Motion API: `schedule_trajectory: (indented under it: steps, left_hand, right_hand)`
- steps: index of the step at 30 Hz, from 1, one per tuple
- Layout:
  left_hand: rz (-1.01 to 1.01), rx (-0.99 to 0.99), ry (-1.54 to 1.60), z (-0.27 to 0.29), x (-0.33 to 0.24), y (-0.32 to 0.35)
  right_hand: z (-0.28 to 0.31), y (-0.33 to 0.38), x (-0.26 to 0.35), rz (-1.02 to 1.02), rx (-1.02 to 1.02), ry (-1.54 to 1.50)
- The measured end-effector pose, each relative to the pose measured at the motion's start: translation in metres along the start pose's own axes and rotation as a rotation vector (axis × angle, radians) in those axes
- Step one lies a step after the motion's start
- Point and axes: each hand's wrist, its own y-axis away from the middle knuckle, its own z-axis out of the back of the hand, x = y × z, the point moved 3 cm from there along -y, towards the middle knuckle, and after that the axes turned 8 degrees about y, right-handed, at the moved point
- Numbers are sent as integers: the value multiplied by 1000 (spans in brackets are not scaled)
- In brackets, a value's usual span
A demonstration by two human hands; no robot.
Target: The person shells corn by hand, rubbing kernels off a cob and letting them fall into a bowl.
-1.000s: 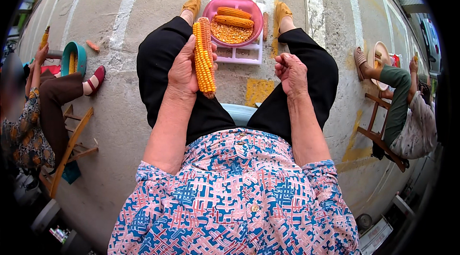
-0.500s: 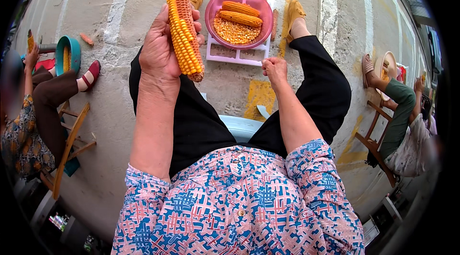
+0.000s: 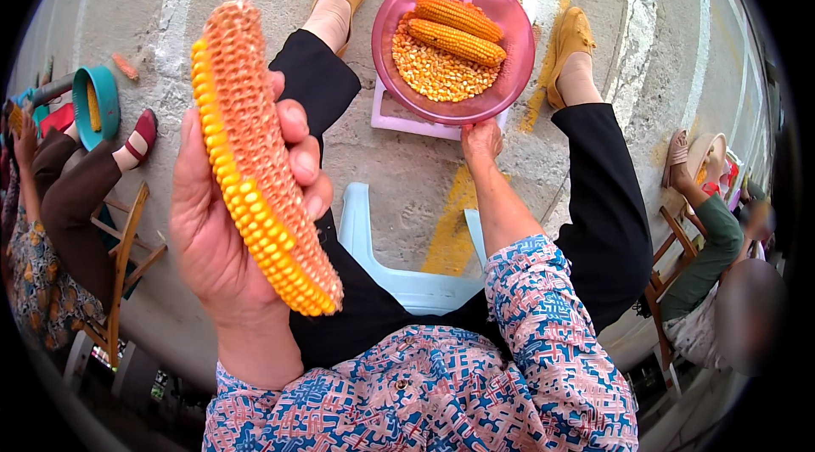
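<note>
From afar I can't tell whether my right hand (image 3: 481,142) grips, its fingertips hidden under the round pink plastic bowl (image 3: 518,32) of loose yellow kernels (image 3: 424,70), while my left hand (image 3: 225,261) clasps a half-bare, rough-pitted corn cob (image 3: 259,155) left of it.

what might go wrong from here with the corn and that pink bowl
The bowl could tip and spill its kernels: the right hand is at its near edge, and no other hand steadies it.

The left hand holds the half-stripped cob well to the side of the bowl, so any kernels that come loose there would probably land on the pavement or the person's lap.
</note>
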Motion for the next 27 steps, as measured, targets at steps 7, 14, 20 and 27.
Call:
schedule_trajectory:
  steps: [7,14,20,27]
  left_hand:
    - [-8,-3,18,3,4,0]
    - [-9,-39,-11,2,10,-1]
    - [0,-55,-51,-1,11,-1]
    - [14,-53,-50,5,12,1]
  right_hand:
    - [-23,-22,0,-78,169,8]
    - [-16,-16,7,86,86,35]
    - [0,-6,-5,-4,32,-135]
    - [29,2,-54,-160,-286,-813]
